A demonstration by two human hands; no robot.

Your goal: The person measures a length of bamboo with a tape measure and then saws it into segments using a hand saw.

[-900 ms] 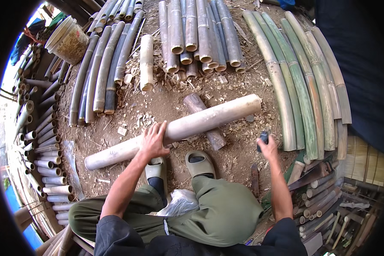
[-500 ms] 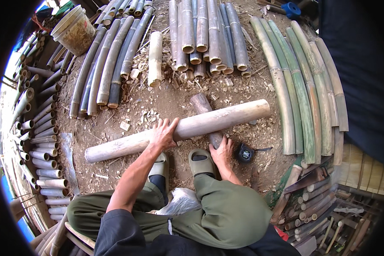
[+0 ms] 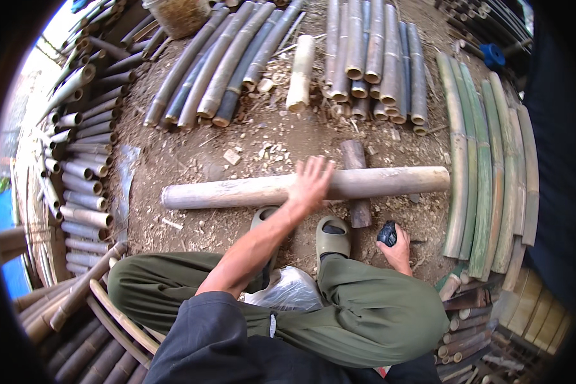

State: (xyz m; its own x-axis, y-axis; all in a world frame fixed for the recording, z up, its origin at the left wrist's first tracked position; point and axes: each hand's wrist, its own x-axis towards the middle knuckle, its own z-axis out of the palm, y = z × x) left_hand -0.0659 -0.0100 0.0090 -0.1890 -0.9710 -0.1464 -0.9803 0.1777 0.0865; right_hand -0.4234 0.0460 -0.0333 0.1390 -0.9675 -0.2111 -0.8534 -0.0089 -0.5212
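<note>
A thick, pale bamboo pole (image 3: 390, 182) lies crosswise on the ground in front of my feet. Beneath it, a short dark log (image 3: 361, 214) props up its right part. My left hand (image 3: 309, 187) rests over the middle of the pole, fingers stretched out across its top. To the right of my sandal (image 3: 333, 238), my right hand (image 3: 400, 246) is closed around a black tape measure (image 3: 386, 234), low over the ground. Some of the right fingers are hidden behind the tape measure.
Dark bamboo poles (image 3: 240, 57) lie in piles ahead, with a short pale piece (image 3: 301, 73) between them. Green split bamboo strips (image 3: 473, 160) lie at right. Cut bamboo (image 3: 86, 217) is stacked along the left. A dirty bucket (image 3: 178, 16) stands at the far left. Wood chips litter the soil.
My right hand has left the dark log and taken hold of the tape measure. My left hand has loosened its fingers on the pole, which now lies nearly level across the view. The view has shifted.
</note>
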